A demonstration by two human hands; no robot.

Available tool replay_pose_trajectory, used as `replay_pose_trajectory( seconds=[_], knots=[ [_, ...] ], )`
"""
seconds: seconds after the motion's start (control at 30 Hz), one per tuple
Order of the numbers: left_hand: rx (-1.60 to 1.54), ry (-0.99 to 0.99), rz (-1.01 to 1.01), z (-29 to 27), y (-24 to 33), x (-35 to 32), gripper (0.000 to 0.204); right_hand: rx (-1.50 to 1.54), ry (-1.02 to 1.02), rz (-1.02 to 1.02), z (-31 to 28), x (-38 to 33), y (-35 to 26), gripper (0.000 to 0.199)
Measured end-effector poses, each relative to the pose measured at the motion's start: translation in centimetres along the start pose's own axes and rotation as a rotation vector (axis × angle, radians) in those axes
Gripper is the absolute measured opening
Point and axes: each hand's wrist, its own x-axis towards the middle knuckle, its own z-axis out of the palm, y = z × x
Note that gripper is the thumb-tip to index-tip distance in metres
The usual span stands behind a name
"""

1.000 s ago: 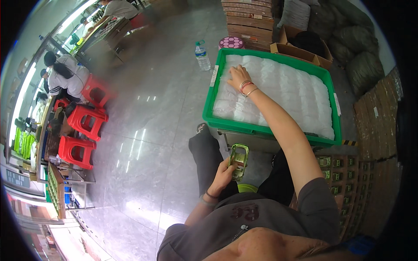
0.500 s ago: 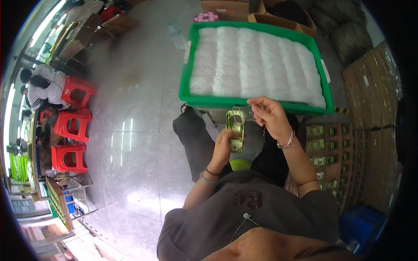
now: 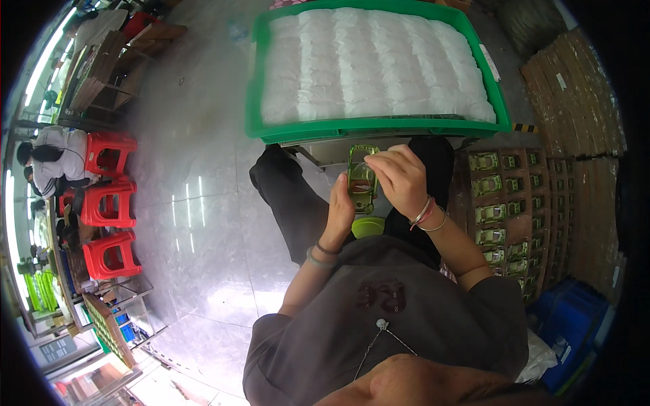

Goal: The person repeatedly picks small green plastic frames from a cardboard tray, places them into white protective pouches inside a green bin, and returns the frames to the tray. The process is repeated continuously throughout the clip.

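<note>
A see-through green toy car body [image 3: 363,199] is held upright over my lap, its hollow side facing me. My left hand [image 3: 340,208] grips it along its left edge, thumb up against the side. My right hand [image 3: 401,177] is closed in a pinch, with its fingertips against the upper right part of the body. Whatever the pinching fingers hold is hidden behind them. Inside the shell, small details are too blurred to make out.
Ahead of my knees stands a green tray [image 3: 379,127] filled with white wrapped packs [image 3: 376,68]. To the right, brown racks hold several similar green car bodies [image 3: 489,214]. A lime green container [image 3: 367,227] is between my legs. Red stools [image 3: 108,204] and seated people are far left.
My right hand has come down and left onto the car body. The thin clear frame it held beside the body no longer shows separately. My view has shifted, so the tray appears higher.
</note>
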Motion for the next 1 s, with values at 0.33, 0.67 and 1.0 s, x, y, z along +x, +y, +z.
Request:
replay_pose_trajectory(
  seconds=[0.33, 0.67, 1.0],
  knots=[
    [-0.040, 0.004, -0.066, 0.5, -0.1, -0.2, 0.052, 0.201, -0.191, 0.261, 1.1, -0.4, 1.9, 0.011],
    [-0.001, 0.015, -0.020, 0.9, -0.2, -0.2, 0.038, -0.152, -0.122, 0.112, 1.8, -1.1, 0.8, 0.020],
    [0.255, 0.161, 0.294, 0.8, -4.3, 2.2, 0.015, -0.008, -0.054, 0.211, 2.9, -3.3, 0.0, 0.023]
  ],
)
